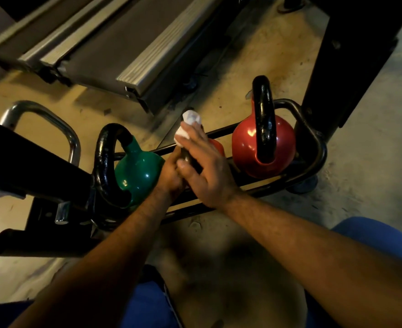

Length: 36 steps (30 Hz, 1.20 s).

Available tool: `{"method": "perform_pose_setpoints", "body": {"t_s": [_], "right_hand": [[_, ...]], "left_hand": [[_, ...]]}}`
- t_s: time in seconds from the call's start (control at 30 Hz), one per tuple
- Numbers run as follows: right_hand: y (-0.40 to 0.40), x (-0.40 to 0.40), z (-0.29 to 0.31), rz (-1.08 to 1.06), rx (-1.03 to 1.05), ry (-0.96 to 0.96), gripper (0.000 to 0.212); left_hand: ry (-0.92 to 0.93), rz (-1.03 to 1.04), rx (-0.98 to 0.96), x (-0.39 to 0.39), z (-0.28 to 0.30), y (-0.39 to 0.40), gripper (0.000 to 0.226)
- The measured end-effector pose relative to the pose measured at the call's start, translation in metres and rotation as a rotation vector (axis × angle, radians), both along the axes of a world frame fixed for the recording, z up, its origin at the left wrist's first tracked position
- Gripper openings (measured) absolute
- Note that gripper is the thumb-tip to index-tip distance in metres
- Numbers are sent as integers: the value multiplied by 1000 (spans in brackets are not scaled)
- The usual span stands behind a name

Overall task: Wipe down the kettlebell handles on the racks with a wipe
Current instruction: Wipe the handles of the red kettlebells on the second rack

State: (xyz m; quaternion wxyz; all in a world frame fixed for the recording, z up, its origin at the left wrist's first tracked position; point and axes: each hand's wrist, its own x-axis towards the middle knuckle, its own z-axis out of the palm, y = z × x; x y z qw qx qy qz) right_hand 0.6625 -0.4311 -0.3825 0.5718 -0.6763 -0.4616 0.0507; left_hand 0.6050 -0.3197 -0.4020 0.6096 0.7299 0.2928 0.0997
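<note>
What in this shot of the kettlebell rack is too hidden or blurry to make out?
- Middle kettlebell, head view: mostly hidden behind the right hand and left hand; only a red sliver shows.
- White wipe: blurred, partly covered by the right hand's fingers.
- Rack: its left end is hidden by black equipment.

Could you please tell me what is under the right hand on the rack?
Under the right hand a white wipe shows past the fingers, pressed on a dark handle. A sliver of the middle kettlebell, red, peeks out. The left hand holds the handle lower down. The rest is covered.
</note>
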Motion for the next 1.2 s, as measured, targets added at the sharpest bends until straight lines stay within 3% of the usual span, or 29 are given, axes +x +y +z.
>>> {"method": "perform_pose_setpoints", "body": {"t_s": [0.13,0.3,0.43,0.77,0.97,1.2], "right_hand": [[-1,5,-11,54,38,0,60],[29,37,-8,-22,109,175,58],[36,51,2,82,-35,375,69],[37,61,4,80,-188,514,62],[35,50,1,47,-194,521,87],[30,57,3,39,-235,521,78]], "left_hand": [[-102,91,-81,-5,3,-4,25],[-76,92,-38,3,7,-6,32],[-62,125,-34,-2,7,-6,30],[-17,100,-23,-1,7,-3,27],[-17,91,15,-3,6,-3,18],[-33,74,11,1,4,-3,26]]}}
